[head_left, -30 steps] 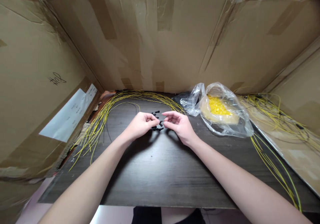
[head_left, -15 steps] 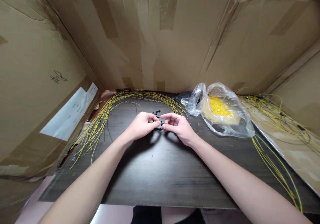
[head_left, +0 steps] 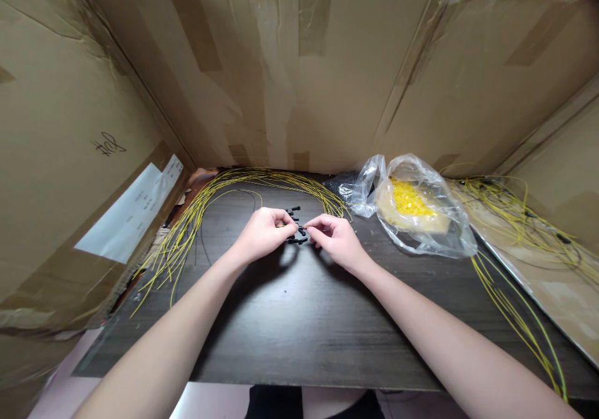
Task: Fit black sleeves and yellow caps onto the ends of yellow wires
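Observation:
Over the middle of the dark table (head_left: 281, 319), my left hand (head_left: 266, 235) and my right hand (head_left: 336, 242) face each other with fingertips almost meeting. Both are closed in a pinch of thumb and forefinger. A thin yellowish bit shows at the left fingers; what it belongs to is unclear. Something tiny and dark lies between the two pinches, too small to name. Several small black connector-like pieces (head_left: 297, 241) lie on the table around and under the fingertips, partly hidden by my left hand. Yellow wires (head_left: 199, 210) curve in a bundle behind both hands.
At the back right stands a clear plastic bag with yellow small parts (head_left: 409, 199); beside it lies a bag of black parts (head_left: 344, 185). More yellow wires (head_left: 510, 203) rest on a cardboard sheet (head_left: 528, 269) at right. Cardboard walls (head_left: 290, 75) enclose the back and sides.
My right hand's fingers have closed from a looser, more spread pose into a tight pinch. The left hand has barely moved. The black pieces between the hands are more exposed.

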The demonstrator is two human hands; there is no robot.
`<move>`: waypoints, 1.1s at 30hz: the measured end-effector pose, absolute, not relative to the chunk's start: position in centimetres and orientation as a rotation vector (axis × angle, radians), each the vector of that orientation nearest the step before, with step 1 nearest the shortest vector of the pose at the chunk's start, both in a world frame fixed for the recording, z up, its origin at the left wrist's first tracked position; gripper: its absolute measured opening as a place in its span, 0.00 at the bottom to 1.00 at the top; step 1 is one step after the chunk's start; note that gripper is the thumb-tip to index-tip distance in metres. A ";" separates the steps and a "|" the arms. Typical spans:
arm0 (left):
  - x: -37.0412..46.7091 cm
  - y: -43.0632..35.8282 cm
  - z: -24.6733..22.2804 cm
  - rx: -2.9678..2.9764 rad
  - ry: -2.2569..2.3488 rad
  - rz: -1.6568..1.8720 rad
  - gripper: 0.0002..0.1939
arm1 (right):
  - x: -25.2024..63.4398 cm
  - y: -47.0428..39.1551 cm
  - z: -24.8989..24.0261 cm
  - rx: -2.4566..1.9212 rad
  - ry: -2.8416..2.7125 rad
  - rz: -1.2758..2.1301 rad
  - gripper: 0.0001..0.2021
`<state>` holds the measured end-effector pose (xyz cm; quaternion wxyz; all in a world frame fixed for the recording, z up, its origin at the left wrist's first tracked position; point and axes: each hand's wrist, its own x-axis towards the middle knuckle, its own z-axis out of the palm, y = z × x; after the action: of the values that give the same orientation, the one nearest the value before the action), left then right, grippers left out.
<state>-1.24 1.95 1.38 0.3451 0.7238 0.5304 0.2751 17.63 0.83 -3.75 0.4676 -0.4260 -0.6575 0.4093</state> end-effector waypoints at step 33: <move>-1.4 2.0 1.7 2.087 1.521 0.687 0.10 | 18.1 1.5 -4.5 -1.101 -1.637 1.089 0.12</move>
<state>-1.44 1.98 1.70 0.2327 0.7595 0.5537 0.2500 18.10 1.48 -4.49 0.4297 -0.4413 -0.6559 0.4363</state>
